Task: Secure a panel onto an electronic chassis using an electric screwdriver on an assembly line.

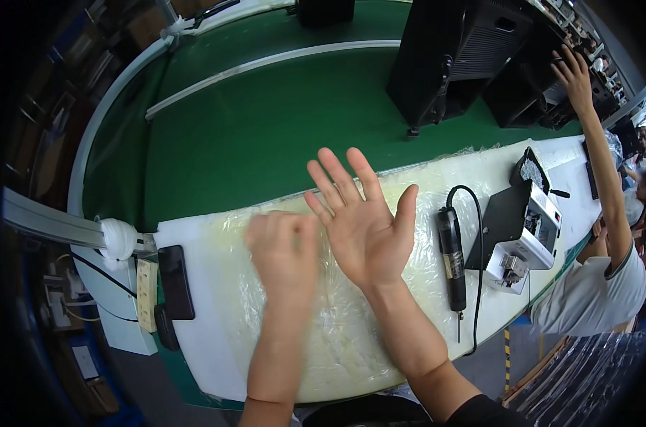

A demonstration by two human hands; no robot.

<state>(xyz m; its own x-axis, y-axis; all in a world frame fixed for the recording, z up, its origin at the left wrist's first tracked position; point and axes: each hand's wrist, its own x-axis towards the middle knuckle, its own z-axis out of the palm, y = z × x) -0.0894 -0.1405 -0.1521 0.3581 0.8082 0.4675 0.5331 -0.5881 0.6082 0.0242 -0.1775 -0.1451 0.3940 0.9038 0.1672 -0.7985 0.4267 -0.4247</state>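
Observation:
My right hand (pixel 369 231) is raised over the worktop with its palm up, fingers and thumb spread, holding nothing. Just left of it, my left hand (pixel 284 249) is smeared by motion. Its outline looks compact, but I cannot make out the fingers or anything in them. Both hands are above a pale pad (pixel 337 349) covered with wrinkled clear film. To the right of my right hand lies a black electric screwdriver (pixel 452 256), its bit pointing toward me and its cord looping from the far end. Beside it stands a black-and-silver screw feeder (pixel 515 235).
A black phone (pixel 176 281) and a power strip (pixel 147 295) lie at the left. Beyond the pad runs a green conveyor surface (pixel 266 135) with a metal rail. Large black speaker cabinets (pixel 451 57) stand at the far right. A co-worker's arm (pixel 604 164) reaches up there.

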